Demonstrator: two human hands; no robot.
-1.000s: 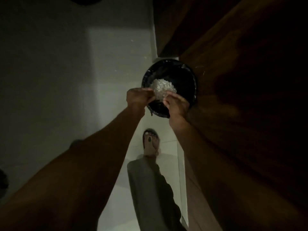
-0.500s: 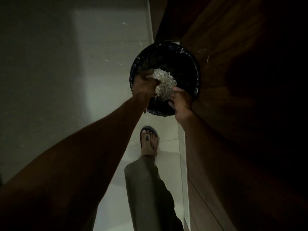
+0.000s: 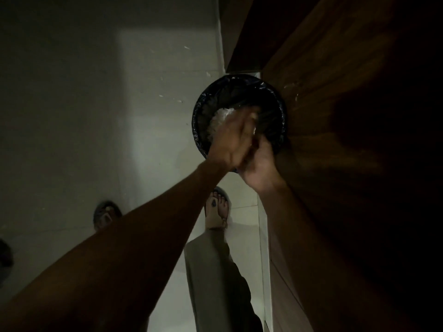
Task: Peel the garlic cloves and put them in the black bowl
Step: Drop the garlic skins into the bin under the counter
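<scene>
1. Garlic peels (image 3: 221, 119), a pale heap, now lie inside the black-lined bin (image 3: 203, 109) on the floor beside the wooden cabinet (image 3: 335, 116); a second ago both hands held them above it.
2. Left hand (image 3: 231, 142) is flat and released, brushing across the right hand (image 3: 260, 161), also released. This looks like clean-up after peeling.
3. No cloves or black bowl show.
4. Stray flakes (image 3: 178, 100) dot the floor.

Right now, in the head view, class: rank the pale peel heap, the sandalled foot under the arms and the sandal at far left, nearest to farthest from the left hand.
1. Pale peel heap: in the black-lined bin, touching the left hand.
2. Sandalled foot: on the floor, below the hands.
3. Far-left sandal: well off to the left.
</scene>
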